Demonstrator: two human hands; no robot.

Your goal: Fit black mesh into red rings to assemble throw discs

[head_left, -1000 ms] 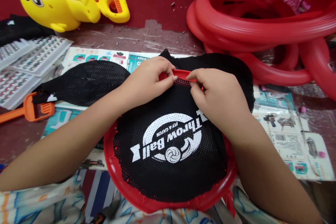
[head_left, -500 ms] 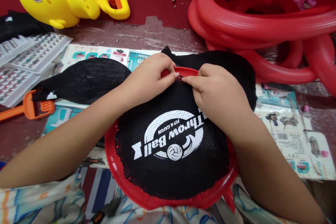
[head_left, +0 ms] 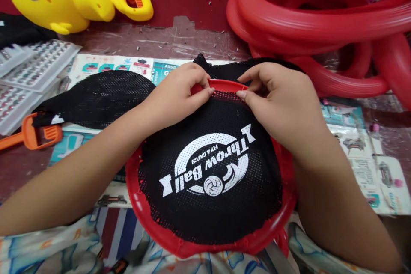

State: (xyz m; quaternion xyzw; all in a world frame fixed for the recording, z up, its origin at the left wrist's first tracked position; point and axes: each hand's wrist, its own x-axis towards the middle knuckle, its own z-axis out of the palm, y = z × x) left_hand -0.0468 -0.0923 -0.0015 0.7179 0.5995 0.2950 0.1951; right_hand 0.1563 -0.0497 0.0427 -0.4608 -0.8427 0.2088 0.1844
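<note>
A red plastic ring [head_left: 141, 214] rests against my lap and the table edge, with a black mesh net [head_left: 208, 218] spread over it. White "Throw Ball" print on the net reads upside down. At the ring's far side, my left hand [head_left: 186, 87] pinches the net's edge against the rim. My right hand [head_left: 276, 102] is on the far right of the rim, thumb on the net's edge and index finger apart from the thumb above it. Whether the right fingertips grip the mesh is partly hidden, though the thumb touches it.
Large red rings [head_left: 308, 21] are stacked at back right. A yellow plastic duck toy [head_left: 61, 0] lies back left. Clear trays of small parts [head_left: 48, 64], an orange handle [head_left: 30, 132] and another black net [head_left: 112, 94] lie left. Printed cardboard [head_left: 346, 137] covers the table.
My right hand has shifted right along the far rim, and its thumb and index finger have spread apart. More of the net's far edge and print shows. My left hand keeps its pinch.
</note>
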